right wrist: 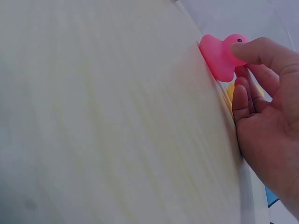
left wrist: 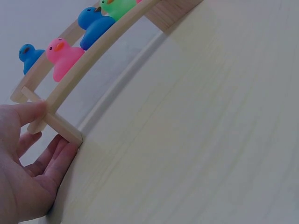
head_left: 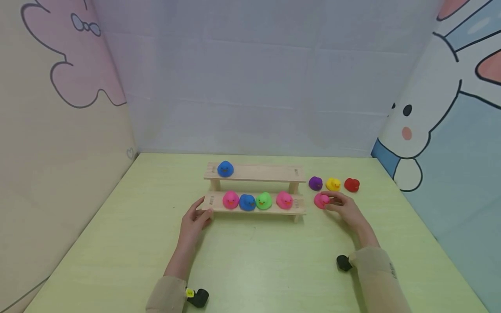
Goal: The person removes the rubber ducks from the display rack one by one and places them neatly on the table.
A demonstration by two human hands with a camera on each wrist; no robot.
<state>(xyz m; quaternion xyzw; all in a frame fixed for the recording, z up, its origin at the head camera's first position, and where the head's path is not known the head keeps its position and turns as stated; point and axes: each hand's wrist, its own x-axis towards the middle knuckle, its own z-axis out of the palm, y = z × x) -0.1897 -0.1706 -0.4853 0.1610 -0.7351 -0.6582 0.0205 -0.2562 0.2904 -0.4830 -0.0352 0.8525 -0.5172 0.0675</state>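
Note:
A two-step wooden rack stands mid-table. My left hand grips the left end of its lower step, thumb on top and fingers by the leg, as the left wrist view shows. Along that step sit a pink rubber duck, a blue duck, a green duck and, after a gap, another pink duck. One blue duck is at the left of the upper step. Right of the rack, my right hand pinches a pink duck by its head between thumb and fingers, low at the tabletop.
Behind the right hand, a purple duck, a yellow duck and a red duck stand in a row on the pale table. A plain back panel and printed side walls enclose the table.

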